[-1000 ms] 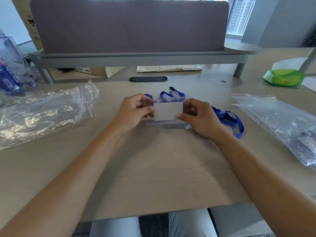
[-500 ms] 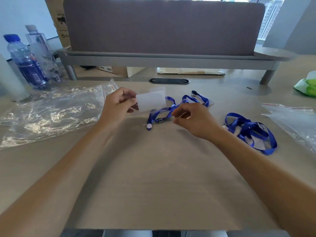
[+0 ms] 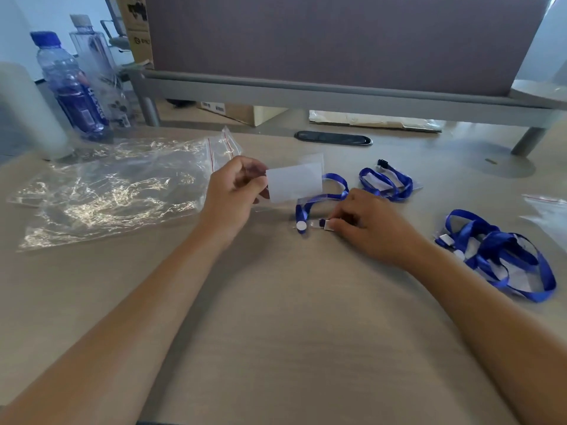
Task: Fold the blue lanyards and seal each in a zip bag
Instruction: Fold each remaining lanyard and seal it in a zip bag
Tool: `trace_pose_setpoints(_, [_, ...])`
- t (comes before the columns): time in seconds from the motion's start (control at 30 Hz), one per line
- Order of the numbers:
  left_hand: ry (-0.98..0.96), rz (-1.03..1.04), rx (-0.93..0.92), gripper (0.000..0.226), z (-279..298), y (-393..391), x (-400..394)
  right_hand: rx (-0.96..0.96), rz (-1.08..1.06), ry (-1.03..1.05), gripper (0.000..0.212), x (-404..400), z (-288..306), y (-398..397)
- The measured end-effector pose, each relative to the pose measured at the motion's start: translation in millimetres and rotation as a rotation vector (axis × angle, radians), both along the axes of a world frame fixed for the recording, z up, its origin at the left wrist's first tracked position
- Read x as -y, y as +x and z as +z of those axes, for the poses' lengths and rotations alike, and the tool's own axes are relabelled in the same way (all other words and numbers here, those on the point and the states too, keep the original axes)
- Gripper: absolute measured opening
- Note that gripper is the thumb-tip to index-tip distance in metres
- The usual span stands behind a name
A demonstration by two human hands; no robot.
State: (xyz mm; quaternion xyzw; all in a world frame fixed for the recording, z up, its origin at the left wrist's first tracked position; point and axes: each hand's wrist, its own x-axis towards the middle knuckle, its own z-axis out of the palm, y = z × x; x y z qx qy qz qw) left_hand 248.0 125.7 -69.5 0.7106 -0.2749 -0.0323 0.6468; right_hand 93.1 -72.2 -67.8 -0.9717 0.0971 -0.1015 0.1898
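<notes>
Pale wood counter runs under a grey divider screen, and I read it from the left: two water bottles whose label print is too blurred for me to make out, then a heap of clear zip bags with red seal lines. A second ago both hands pinched the white card holder; now my left hand alone grips the card holder, lifted off the counter, while my right hand has dropped to pinch the clip end of the blue lanyard lying on the counter. I judge folding is just starting. Two more lanyards wait at right, unbagged.
</notes>
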Motion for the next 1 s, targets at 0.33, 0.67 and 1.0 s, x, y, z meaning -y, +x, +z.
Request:
trace_pose_setpoints(0.33, [0.0, -0.001, 0.052, 0.015, -3.3, -7.8, 6.1, 0.328, -0.079, 0.306, 0.011, -3.9, 14.5, -14.8])
trace_pose_setpoints(0.67, [-0.075, 0.061, 0.161, 0.017, -2.2, -12.9, 6.6, 0.272, 0.019, 0.79, 0.014, -6.1, 28.9, -21.6])
trace_pose_setpoints(1.0, [-0.05, -0.054, 0.181, 0.018, -0.9, -20.9, 8.6, 0.468, -0.076, 0.823, 0.011, 2.2, 27.3, -17.6])
